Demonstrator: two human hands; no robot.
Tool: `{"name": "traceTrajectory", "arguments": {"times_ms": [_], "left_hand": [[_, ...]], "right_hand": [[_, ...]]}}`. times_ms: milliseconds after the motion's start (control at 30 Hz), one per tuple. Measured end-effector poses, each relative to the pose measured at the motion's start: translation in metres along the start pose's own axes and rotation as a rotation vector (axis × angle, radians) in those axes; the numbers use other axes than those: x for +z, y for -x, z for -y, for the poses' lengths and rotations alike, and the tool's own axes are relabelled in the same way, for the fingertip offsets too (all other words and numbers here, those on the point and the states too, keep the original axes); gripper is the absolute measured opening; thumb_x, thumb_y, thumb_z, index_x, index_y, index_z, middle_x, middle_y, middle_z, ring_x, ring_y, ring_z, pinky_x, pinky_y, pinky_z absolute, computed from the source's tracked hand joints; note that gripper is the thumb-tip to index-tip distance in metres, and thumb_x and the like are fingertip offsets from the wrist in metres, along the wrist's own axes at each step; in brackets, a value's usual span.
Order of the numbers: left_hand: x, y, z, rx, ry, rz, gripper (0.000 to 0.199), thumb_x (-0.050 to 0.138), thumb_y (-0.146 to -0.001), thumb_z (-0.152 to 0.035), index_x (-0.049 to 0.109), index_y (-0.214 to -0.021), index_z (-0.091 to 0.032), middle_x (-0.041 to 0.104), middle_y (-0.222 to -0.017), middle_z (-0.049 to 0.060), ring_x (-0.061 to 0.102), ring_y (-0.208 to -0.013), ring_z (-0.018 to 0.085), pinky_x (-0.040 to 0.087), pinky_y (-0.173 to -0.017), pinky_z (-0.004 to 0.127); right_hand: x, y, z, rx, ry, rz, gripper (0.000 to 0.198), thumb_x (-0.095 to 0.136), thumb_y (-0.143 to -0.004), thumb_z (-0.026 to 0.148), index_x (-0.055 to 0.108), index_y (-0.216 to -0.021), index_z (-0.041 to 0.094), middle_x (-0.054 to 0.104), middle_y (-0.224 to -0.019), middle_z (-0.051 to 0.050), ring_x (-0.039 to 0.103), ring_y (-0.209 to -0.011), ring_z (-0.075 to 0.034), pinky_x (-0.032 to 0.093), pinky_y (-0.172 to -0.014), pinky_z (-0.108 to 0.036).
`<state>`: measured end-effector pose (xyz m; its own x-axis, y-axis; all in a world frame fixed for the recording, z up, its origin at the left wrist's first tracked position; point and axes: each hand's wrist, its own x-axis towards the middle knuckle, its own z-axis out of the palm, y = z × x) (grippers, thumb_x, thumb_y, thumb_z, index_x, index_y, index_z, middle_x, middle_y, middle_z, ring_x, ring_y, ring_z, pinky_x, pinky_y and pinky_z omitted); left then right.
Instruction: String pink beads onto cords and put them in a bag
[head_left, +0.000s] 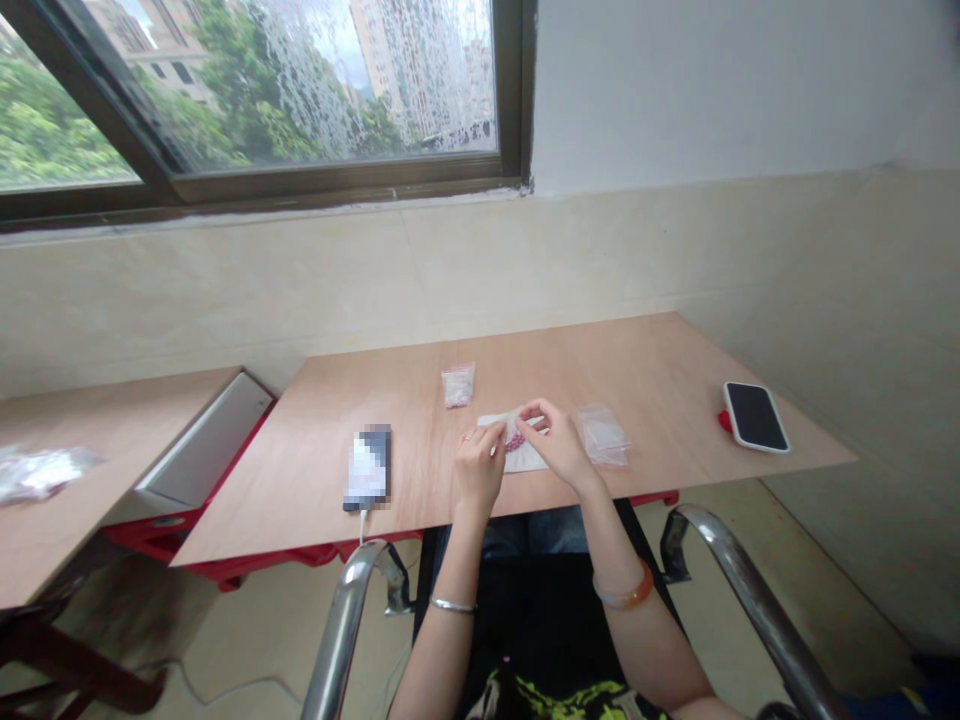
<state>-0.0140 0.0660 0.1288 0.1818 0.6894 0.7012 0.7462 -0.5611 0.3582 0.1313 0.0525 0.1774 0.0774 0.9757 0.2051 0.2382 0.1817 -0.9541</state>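
Observation:
Above a white sheet (529, 460) on the table, both hands are close together with the fingertips pinched. My left hand (480, 465) is closed at the sheet's left side; whatever its fingertips hold is too small to make out. Thumb and forefinger of my right hand (556, 440) meet just above the sheet, and anything between them is too fine to see. Small pink beads (514, 441) lie on the sheet between the two hands, partly hidden by the fingers. Clear plastic bags (604, 436) rest beside my right hand.
A small bag of pale pieces (458, 386) stands behind the hands on the wooden table (420, 400). At left lies a phone (367, 467) with a cable; another phone (756, 417) is at far right. Metal chair armrests (349, 625) flank my arms. The tiled wall borders the back edge.

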Motion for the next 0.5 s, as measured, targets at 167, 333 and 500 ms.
{"name": "traceTrajectory", "arguments": {"times_ms": [167, 333, 500], "left_hand": [[-0.001, 0.001, 0.0, -0.021, 0.003, 0.014, 0.018, 0.053, -0.086, -0.016, 0.065, -0.098, -0.019, 0.07, -0.093, 0.007, 0.064, -0.086, 0.021, 0.046, -0.078, 0.034], [-0.001, 0.002, 0.0, -0.073, 0.011, 0.07, 0.029, 0.057, -0.082, -0.015, 0.061, -0.11, -0.021, 0.067, -0.107, 0.008, 0.062, -0.098, 0.024, 0.046, -0.086, 0.038], [-0.003, -0.001, -0.005, -0.069, 0.056, 0.13, 0.033, 0.055, -0.085, -0.017, 0.057, -0.118, -0.022, 0.066, -0.112, 0.008, 0.059, -0.104, 0.023, 0.045, -0.089, 0.038]], "right_hand": [[0.001, 0.0, -0.007, 0.013, -0.048, 0.164, 0.014, 0.058, -0.076, 0.028, 0.063, -0.084, 0.017, 0.066, -0.083, -0.004, 0.063, -0.073, -0.015, 0.049, -0.065, -0.026], [0.001, -0.002, -0.019, -0.003, -0.081, 0.212, 0.03, 0.067, -0.07, 0.028, 0.066, -0.098, 0.018, 0.068, -0.091, -0.005, 0.064, -0.078, -0.016, 0.051, -0.07, -0.028], [0.002, -0.004, -0.02, 0.006, -0.072, 0.086, 0.035, 0.063, -0.074, 0.027, 0.066, -0.107, 0.015, 0.07, -0.087, -0.007, 0.065, -0.071, -0.017, 0.053, -0.069, -0.031]]}}
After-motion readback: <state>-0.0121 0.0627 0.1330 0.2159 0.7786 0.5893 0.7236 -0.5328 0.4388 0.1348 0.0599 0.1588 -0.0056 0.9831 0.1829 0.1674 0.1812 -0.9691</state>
